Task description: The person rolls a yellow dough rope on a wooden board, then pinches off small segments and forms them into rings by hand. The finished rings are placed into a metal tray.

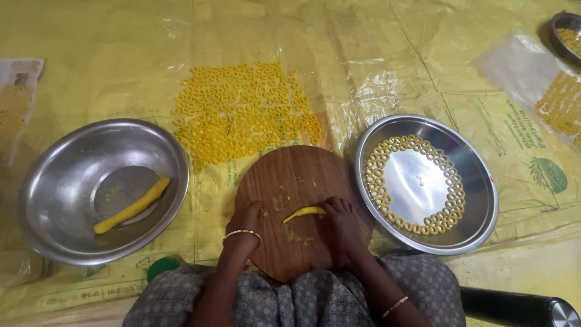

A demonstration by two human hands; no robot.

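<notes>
A thin strip of yellow dough (304, 212) lies on a round wooden board (299, 175) in front of me. My right hand (342, 227) holds the strip's right end with its fingertips. My left hand (247, 219), a bangle on its wrist, rests on the board's left edge with fingers curled and nothing in it. A steel plate (478, 200) to the right of the board carries small yellow dough rings around its rim. A steel bowl (60, 175) to the left holds one long yellow dough roll (133, 206).
Several yellow dough rings (242, 109) are spread on the yellow plastic sheet (387, 54) beyond the board. More rings on clear plastic (560, 103) and another steel dish (567, 33) lie at the far right. A green lid (160, 266) and a dark cylinder (514, 306) sit near my lap.
</notes>
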